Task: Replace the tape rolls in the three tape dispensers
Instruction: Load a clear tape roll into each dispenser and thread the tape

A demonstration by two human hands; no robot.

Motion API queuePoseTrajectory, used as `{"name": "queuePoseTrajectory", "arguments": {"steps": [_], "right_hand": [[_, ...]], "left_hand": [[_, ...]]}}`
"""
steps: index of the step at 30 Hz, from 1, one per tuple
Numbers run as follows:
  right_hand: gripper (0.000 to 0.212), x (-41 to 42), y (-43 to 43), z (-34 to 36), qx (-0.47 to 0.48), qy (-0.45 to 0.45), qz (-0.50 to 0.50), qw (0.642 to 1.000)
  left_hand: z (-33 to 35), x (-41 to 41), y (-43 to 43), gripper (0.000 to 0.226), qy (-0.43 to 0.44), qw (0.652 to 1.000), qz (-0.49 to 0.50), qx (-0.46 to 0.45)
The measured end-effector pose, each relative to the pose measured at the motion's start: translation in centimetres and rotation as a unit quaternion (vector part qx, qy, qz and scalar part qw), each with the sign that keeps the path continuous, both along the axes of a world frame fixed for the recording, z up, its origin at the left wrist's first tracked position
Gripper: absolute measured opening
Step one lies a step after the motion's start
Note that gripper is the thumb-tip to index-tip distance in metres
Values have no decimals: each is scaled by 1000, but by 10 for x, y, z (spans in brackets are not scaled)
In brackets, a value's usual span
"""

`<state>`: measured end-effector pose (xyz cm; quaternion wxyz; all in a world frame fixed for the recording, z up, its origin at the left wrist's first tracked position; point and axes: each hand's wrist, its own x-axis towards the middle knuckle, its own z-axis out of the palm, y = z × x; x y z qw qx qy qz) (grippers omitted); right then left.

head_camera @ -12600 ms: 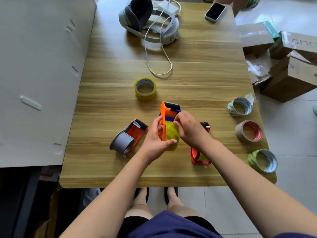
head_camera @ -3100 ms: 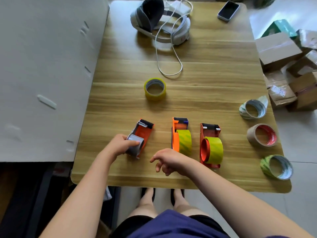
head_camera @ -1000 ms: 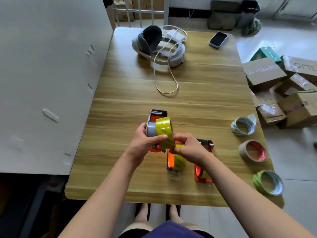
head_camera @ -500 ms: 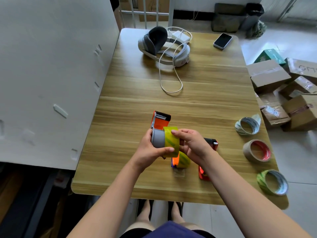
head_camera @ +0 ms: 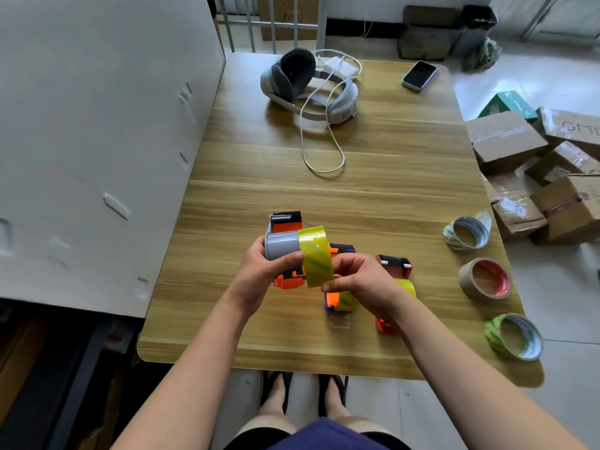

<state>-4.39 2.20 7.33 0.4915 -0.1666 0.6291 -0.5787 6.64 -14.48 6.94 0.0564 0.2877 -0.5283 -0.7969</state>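
Left hand clamps orange dispenser at frame centre; right hand fingers pinch yellow roll half-seated on grey hub; skewed push risks jam

bare table ahead of both hands, headset beyond, white panel closing the left side
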Motion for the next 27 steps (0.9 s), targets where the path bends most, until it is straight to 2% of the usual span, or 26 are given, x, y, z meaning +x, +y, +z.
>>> {"name": "queuePoseTrajectory", "arguments": {"steps": [3,7,11,13,16,18,21,23,25,27], "right_hand": [[20,2,3,-1,23,34,4,999],[20,5,6,-4,54,82,26,995],[21,3,8,3,93,136,77,983],[29,-4,10,12,91,166,45,981],[38,-21,13,22,8,86,-35,996],[36,-32,13,30,-5,101,-52,994],[36,-42,7,35,67,176,48,981],[47,-44,2,35,106,142,137,975],[57,-45,1,34,122,76,185,972],[54,-46,4,32,121,32,214,969]], "left_hand": [[1,-1,3,93,3,1000,5,6],[0,0,6,80,0,1000,-5,-11],[2,0,5,80,-1,1000,-18,-19],[5,-1,1,76,-2,999,-29,-24],[18,-4,-2,70,-31,993,-93,-64],[25,-6,-2,68,-51,983,-145,-99],[31,-8,1,70,-45,977,-182,-100],[34,-9,2,73,-39,972,-207,-100],[38,-10,3,71,-36,966,-235,-99],[40,-11,2,68,-30,963,-249,-100]]}}
